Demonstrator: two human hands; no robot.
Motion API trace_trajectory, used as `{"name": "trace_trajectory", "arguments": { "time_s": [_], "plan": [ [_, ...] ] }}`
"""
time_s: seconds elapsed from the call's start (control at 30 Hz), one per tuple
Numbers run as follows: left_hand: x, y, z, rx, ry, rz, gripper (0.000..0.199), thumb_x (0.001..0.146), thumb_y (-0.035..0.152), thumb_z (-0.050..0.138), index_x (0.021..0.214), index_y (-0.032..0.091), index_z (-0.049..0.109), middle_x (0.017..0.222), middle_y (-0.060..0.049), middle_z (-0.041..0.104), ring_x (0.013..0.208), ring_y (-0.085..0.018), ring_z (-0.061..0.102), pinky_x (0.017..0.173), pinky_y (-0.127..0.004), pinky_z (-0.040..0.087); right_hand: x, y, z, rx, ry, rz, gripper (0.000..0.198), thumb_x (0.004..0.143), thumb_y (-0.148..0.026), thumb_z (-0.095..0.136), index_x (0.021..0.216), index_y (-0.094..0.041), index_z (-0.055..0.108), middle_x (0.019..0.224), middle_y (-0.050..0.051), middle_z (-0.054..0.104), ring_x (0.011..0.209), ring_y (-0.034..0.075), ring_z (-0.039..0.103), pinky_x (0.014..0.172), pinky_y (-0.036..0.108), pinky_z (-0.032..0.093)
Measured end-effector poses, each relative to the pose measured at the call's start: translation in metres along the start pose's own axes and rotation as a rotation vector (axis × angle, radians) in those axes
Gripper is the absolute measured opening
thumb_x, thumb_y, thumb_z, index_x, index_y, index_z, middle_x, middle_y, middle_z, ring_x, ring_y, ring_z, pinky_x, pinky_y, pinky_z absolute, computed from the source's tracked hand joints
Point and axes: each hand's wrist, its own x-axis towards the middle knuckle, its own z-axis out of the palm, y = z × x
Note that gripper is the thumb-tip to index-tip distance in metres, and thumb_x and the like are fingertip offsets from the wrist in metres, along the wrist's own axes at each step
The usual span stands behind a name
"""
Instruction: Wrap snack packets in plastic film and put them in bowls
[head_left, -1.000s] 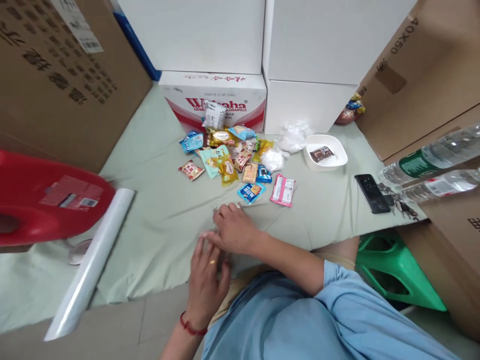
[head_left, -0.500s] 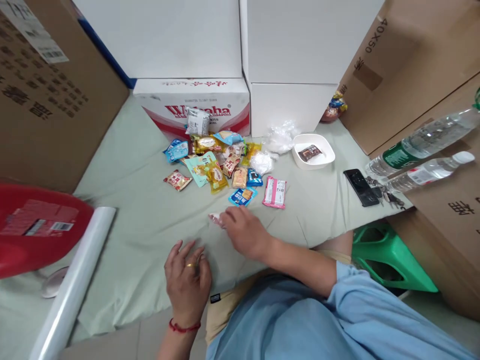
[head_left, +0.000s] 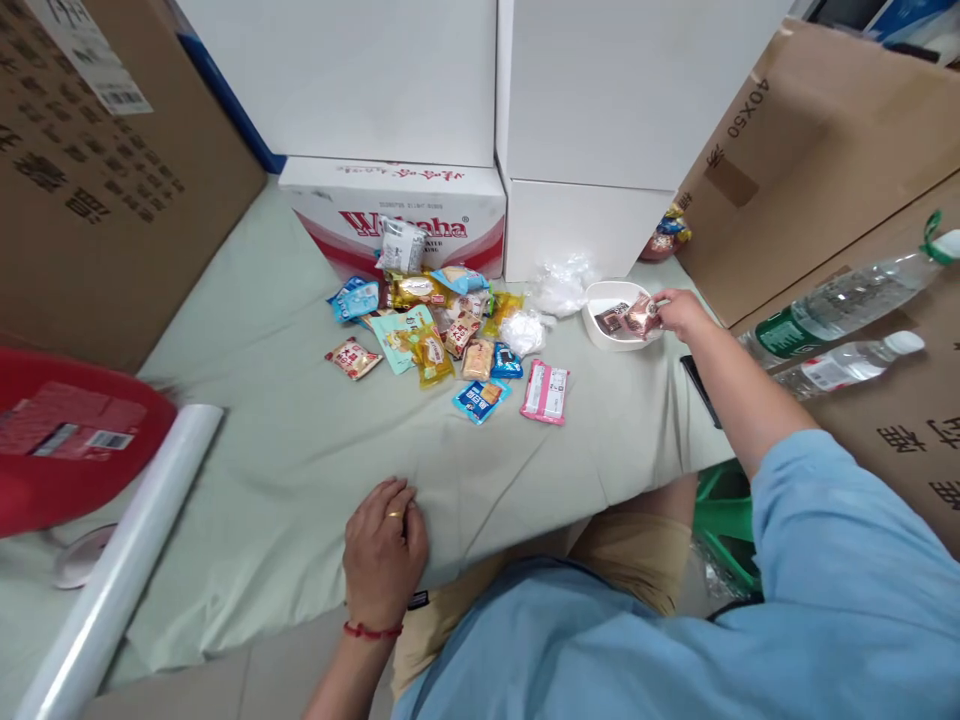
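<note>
At the right, my right hand (head_left: 679, 312) pinches a small reddish-brown snack packet (head_left: 643, 314) over the white plastic bowl (head_left: 622, 343). A dark brown snack packet (head_left: 613, 318) lies inside that bowl, beside the one I hold. My left hand (head_left: 386, 545) rests palm down on the cloth near the front edge, holding nothing, its fingers loosely bent. Ahead of it lie a blue snack packet (head_left: 481, 399), a pink-and-white packet (head_left: 547, 392) and a red-and-cream packet (head_left: 352, 358). Behind them is a pile of mixed packets (head_left: 431, 352).
Crumpled clear plastic (head_left: 562, 285) touches the bowl's left side. Water bottles (head_left: 847, 365) and a phone (head_left: 700, 390) are at the right. A white roll (head_left: 127, 560) and a red container (head_left: 67, 440) stand left. White boxes (head_left: 585, 230) and a printed carton (head_left: 405, 190) line the back.
My right hand has moved from the front middle of the table to the bowl at the right, carrying the small packet. My left hand has settled onto the cloth with its fingers closer together.
</note>
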Motion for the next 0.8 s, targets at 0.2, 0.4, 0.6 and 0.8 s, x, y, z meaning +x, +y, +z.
{"name": "trace_trajectory", "arguments": {
  "time_s": [0.2,0.4,0.6,0.8],
  "plan": [
    [0.002,0.001,-0.001,0.04,0.005,0.033,0.016,0.092,0.012,0.055,0.102,0.017,0.066,0.109,-0.014,0.073,0.109,-0.029,0.069,0.095,-0.045,0.055,-0.008,-0.005,0.034,-0.342,-0.054,-0.027,0.037,0.089,-0.012,0.061,0.124,0.001,0.065,0.118,0.026,0.069,0.106,0.022,0.066,0.089,0.03,0.044],
    [0.001,0.001,-0.001,0.057,0.012,0.039,0.016,0.091,0.01,0.056,0.102,0.017,0.065,0.109,-0.013,0.073,0.108,-0.029,0.069,0.094,-0.045,0.055,-0.012,-0.019,0.031,-0.574,-0.097,-0.035,0.027,0.081,-0.013,0.07,0.107,-0.01,0.076,0.116,0.023,0.071,0.13,0.037,0.05,0.097,0.043,0.044],
    [-0.001,0.002,-0.001,0.043,0.015,0.038,0.016,0.09,0.008,0.056,0.102,0.015,0.064,0.108,-0.014,0.073,0.108,-0.03,0.068,0.095,-0.046,0.055,-0.04,-0.058,0.026,-0.555,0.103,-0.35,0.033,0.092,-0.017,0.052,0.116,-0.013,0.074,0.119,0.018,0.07,0.112,0.031,0.059,0.087,0.038,0.046],
    [-0.002,0.001,-0.001,0.032,0.002,0.026,0.016,0.09,0.008,0.056,0.102,0.016,0.065,0.108,-0.014,0.073,0.109,-0.029,0.067,0.096,-0.045,0.054,-0.097,-0.116,0.067,-0.225,-0.011,-0.809,0.033,0.098,-0.024,0.047,0.119,-0.021,0.073,0.114,0.009,0.071,0.101,0.026,0.065,0.085,0.033,0.048]
  ]
}}
